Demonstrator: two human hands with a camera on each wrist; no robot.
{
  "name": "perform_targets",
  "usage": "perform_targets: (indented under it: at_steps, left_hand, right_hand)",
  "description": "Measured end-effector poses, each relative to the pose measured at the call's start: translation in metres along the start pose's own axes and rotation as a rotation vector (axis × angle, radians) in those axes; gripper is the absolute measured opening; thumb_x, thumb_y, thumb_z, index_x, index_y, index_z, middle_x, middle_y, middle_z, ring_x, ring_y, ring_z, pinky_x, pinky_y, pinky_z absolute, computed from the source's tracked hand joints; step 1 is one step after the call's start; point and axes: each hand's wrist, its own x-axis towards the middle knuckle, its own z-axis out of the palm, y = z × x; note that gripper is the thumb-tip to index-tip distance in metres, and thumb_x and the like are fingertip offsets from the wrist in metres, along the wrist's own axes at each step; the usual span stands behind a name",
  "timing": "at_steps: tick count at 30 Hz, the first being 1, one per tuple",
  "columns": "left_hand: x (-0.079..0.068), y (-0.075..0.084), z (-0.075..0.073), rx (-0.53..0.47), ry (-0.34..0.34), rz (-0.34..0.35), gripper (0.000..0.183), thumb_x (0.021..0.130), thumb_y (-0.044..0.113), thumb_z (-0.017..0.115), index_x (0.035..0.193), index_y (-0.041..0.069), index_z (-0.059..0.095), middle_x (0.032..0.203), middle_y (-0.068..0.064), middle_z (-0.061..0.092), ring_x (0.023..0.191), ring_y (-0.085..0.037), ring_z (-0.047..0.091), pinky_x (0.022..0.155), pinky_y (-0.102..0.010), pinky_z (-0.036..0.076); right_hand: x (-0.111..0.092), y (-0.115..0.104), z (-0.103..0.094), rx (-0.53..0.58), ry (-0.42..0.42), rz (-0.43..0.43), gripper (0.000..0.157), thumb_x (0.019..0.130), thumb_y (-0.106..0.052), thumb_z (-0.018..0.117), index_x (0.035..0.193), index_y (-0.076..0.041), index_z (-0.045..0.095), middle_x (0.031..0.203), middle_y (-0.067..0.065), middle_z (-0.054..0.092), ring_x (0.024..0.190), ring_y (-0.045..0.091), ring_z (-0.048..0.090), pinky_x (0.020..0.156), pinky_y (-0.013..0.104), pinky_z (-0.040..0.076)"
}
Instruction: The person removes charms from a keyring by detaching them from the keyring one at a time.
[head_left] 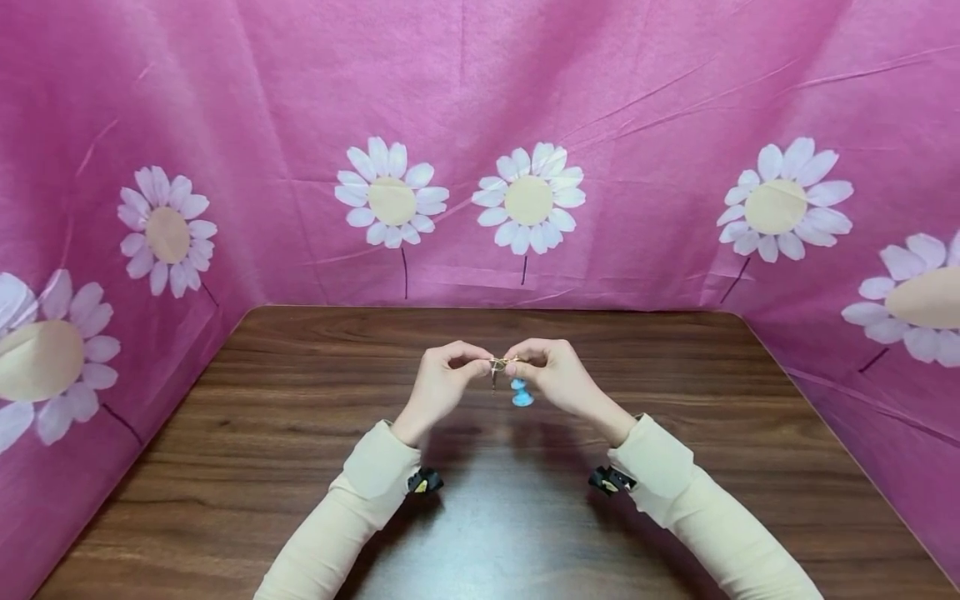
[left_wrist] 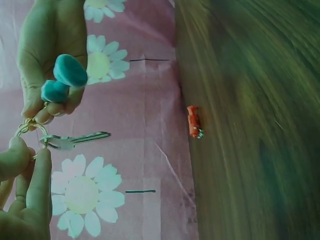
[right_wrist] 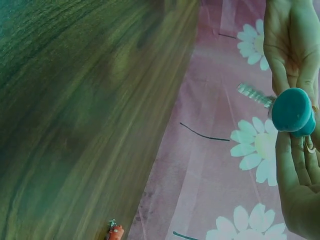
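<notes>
Both hands meet over the far half of the table, fingertips close together. My left hand (head_left: pixel 442 379) pinches a gold-coloured key ring (head_left: pixel 498 364) between thumb and fingers. A silver key (left_wrist: pixel 65 143) hangs from the ring near the left fingertips. On the other side, my right hand (head_left: pixel 561 377) pinches the gold-coloured metal part joined to the ring. Below the right fingers dangles a turquoise-blue charm (head_left: pixel 522 395) with two rounded parts. In the right wrist view the charm (right_wrist: pixel 291 111) covers part of the fingertips and the ring.
A small orange object (left_wrist: pixel 193 121) with a pale, patterned end lies on the wooden table (head_left: pixel 300 433) near its far edge. A pink cloth (head_left: pixel 645 100) printed with white flowers stands around the back and sides. Black wrist cameras (head_left: pixel 426 481) sit by the cream cuffs.
</notes>
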Motion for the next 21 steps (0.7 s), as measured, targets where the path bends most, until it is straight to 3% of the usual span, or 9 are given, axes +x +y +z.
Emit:
perform_targets:
  at_steps: [8, 14, 21]
  left_hand:
    - [0.0008, 0.0021, 0.0004, -0.112, -0.012, -0.068, 0.009, 0.08, 0.001, 0.066, 0.087, -0.003, 0.069, 0.082, -0.018, 0.068, 0.067, -0.007, 0.059, 0.059, -0.021, 0.048]
    - [0.0012, -0.0017, 0.0049, -0.292, 0.01, -0.154, 0.016, 0.081, -0.002, 0.065, 0.093, -0.012, 0.064, 0.082, -0.009, 0.069, 0.071, -0.007, 0.064, 0.073, -0.028, 0.055]
    - [0.0022, -0.0014, 0.0065, -0.412, 0.005, -0.198, 0.018, 0.082, -0.005, 0.062, 0.096, -0.015, 0.061, 0.081, -0.002, 0.067, 0.075, -0.009, 0.065, 0.077, -0.03, 0.054]
  right_hand:
    - [-0.001, -0.0047, -0.0011, 0.037, 0.001, -0.002, 0.014, 0.081, -0.007, 0.067, 0.092, 0.001, 0.067, 0.069, 0.012, 0.064, 0.058, 0.005, 0.054, 0.05, 0.025, 0.047]
    - [-0.0003, -0.003, -0.0015, 0.062, 0.004, -0.031, 0.012, 0.081, -0.005, 0.067, 0.09, 0.002, 0.066, 0.07, 0.017, 0.064, 0.058, 0.005, 0.054, 0.049, 0.024, 0.047]
    - [0.0002, -0.0029, -0.0022, 0.062, 0.023, -0.036, 0.012, 0.08, -0.006, 0.068, 0.09, 0.001, 0.067, 0.068, 0.007, 0.064, 0.058, 0.005, 0.055, 0.049, 0.024, 0.047]
